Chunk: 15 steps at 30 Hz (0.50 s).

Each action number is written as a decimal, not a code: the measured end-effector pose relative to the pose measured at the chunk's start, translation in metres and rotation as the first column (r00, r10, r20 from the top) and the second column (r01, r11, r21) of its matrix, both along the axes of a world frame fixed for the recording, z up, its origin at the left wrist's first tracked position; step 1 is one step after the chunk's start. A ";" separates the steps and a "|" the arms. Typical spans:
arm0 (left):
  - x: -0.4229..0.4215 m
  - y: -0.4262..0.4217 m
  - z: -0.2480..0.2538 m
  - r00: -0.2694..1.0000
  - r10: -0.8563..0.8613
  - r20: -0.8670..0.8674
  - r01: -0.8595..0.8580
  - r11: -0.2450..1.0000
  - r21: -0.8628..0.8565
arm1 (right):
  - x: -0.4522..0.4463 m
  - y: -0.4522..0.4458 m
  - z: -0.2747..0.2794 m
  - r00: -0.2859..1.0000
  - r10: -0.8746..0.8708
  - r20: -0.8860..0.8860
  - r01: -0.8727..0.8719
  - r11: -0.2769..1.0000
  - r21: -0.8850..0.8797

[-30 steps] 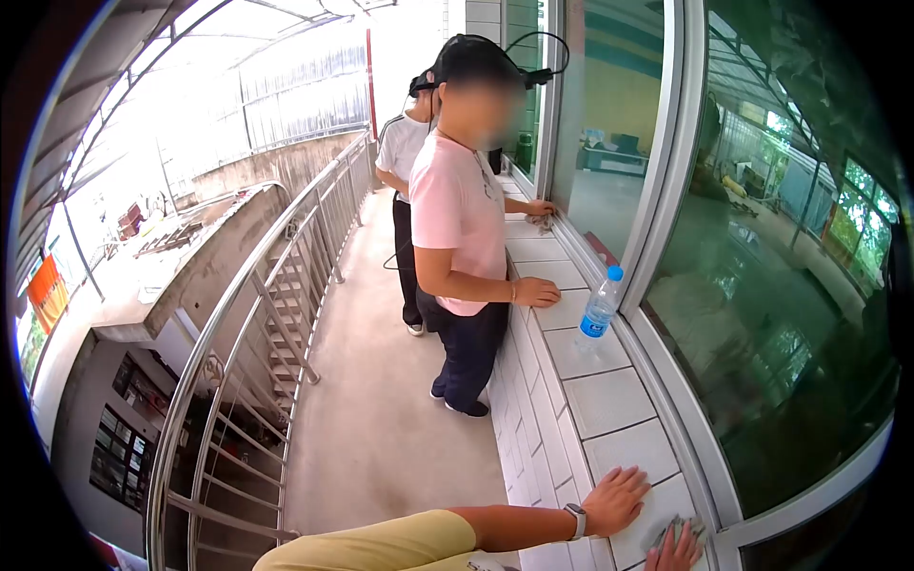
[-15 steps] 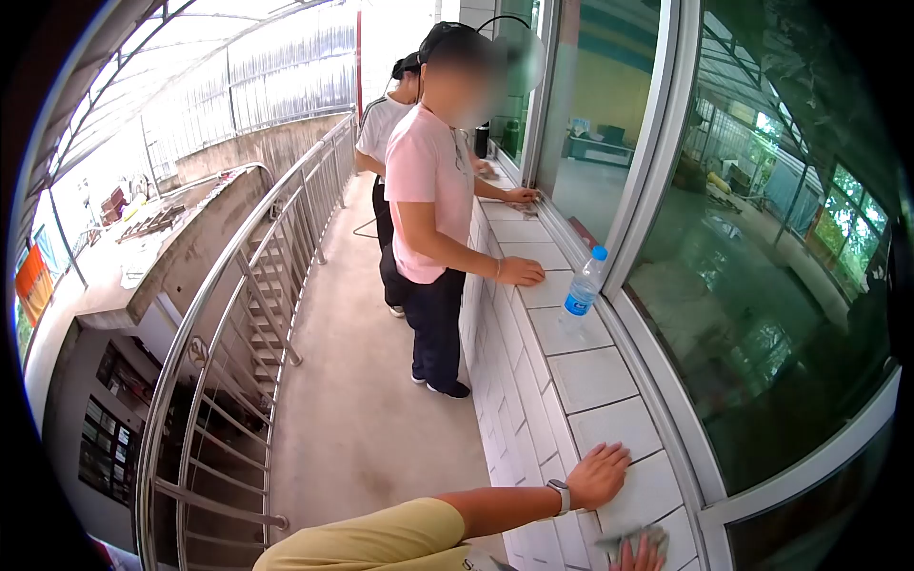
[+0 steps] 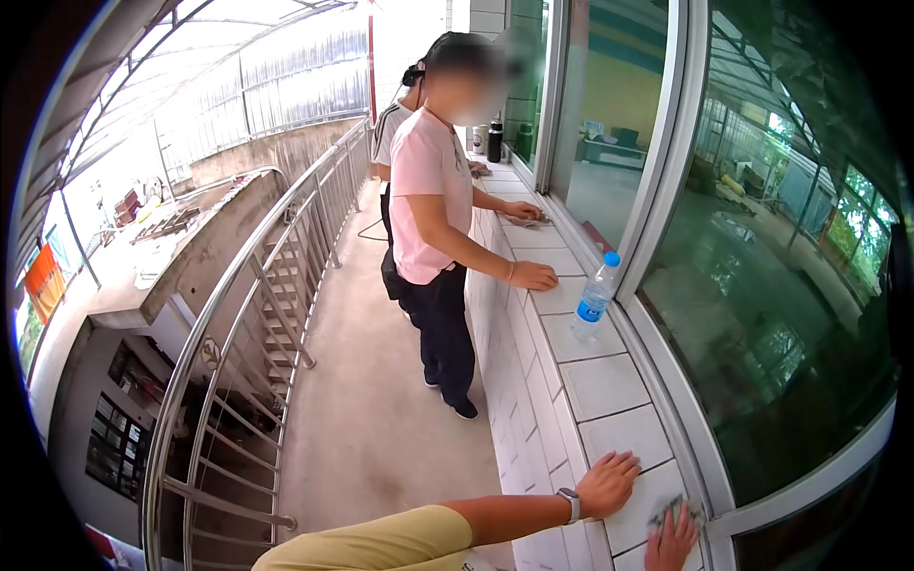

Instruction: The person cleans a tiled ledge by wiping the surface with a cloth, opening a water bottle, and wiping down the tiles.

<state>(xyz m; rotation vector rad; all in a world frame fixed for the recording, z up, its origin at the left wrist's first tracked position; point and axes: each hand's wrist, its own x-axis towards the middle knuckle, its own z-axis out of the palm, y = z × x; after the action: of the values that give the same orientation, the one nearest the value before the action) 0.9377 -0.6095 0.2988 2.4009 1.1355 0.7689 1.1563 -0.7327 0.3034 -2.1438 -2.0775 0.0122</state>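
My left hand (image 3: 608, 485), with a watch on the wrist, lies flat with its fingers stretched out on the white tiled ledge (image 3: 609, 381). Just to its right, my right hand (image 3: 672, 542) presses a crumpled grey-green cloth (image 3: 664, 512) onto the tiles, close to the window frame. The fingers cover part of this cloth. Farther along the ledge stands an upright clear plastic bottle (image 3: 595, 295) with a blue cap and blue label, out of reach of both hands.
A person in a pink shirt (image 3: 419, 219) leans on the ledge, one hand on a cloth (image 3: 528, 220); another person (image 3: 388, 133) stands behind. Sliding glass windows (image 3: 781, 285) run along the right. A metal railing (image 3: 214, 362) borders the walkway (image 3: 381, 457). A dark flask (image 3: 495, 141) stands farther off.
My right hand has slid the cloth forward along the ledge, toward the window frame. My left hand stays flat on the tiles. The camera view has shifted slightly.
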 end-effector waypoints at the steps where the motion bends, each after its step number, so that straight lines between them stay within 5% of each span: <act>1: 0.001 -0.001 -0.003 1.000 0.006 0.014 -0.006 1.000 0.027 | -0.010 0.016 0.000 1.000 -0.002 0.000 0.002 1.000 -0.004; 7: 0.003 0.001 -0.016 0.994 0.037 0.099 -0.044 0.997 0.064 | -0.058 0.034 0.003 0.991 0.133 -0.003 -0.132 0.989 0.068; 10: 0.002 0.001 -0.018 0.982 0.055 0.178 -0.071 0.994 0.081 | -0.069 -0.010 -0.002 0.971 0.223 0.085 -0.229 0.972 0.059; 12: -0.007 -0.001 -0.004 0.997 -0.046 0.064 0.045 0.999 0.026 | -0.043 -0.056 -0.021 0.942 0.263 0.207 -0.264 0.964 -0.022; 15: 0.012 0.006 -0.027 0.990 0.017 0.140 -0.019 1.000 0.009 | -0.019 -0.107 -0.024 0.951 0.218 0.221 -0.243 0.966 0.092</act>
<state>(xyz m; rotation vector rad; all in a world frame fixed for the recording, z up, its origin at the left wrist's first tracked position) 0.9496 -0.6037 0.2714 2.3070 1.1007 0.9352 1.1369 -0.8394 0.2791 -1.8948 -2.3691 -0.3142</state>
